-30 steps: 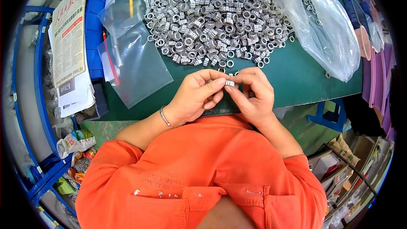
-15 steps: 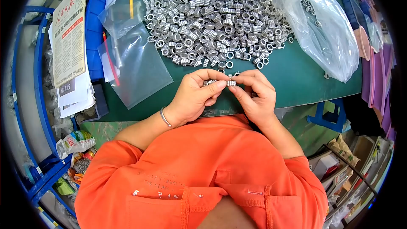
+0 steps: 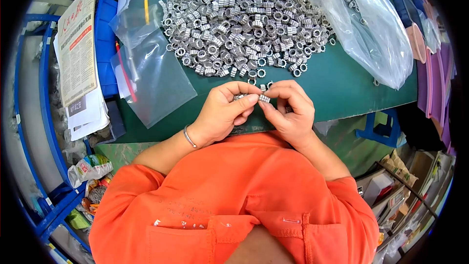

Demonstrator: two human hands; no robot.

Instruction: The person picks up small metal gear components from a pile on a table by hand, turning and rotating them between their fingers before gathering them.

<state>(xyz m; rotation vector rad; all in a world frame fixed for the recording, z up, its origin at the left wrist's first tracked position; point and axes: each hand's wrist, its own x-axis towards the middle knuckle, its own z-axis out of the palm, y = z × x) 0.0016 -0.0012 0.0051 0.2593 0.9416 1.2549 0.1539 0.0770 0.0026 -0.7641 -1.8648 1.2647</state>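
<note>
My left hand (image 3: pixel 221 113) is closed, thumb against fingers, with small toothed metal rings partly showing in its grip. Close beside it, my right hand (image 3: pixel 295 111) pinches at a small silver toothed metal ring (image 3: pixel 264 99) between the two hands' fingertips. How many rings the fingers cover is hidden. A large heap of similar metal rings (image 3: pixel 244 24) lies on the green table (image 3: pixel 312 88) just beyond my hands, with a few loose rings (image 3: pixel 261 73) at its near edge.
Left of the heap lie clear plastic sheets (image 3: pixel 163 78) and a red pen (image 3: pixel 126 71). A newspaper (image 3: pixel 78 44) leans by a blue bin (image 3: pixel 106 44). A clear plastic bag (image 3: pixel 373 39) with rings lies at right. A blue stool (image 3: pixel 380 128) stands below the table edge.
The ring between my fingertips has tilted, and my right hand has shifted slightly left. The whole view has moved a little; the heap looks the same.
</note>
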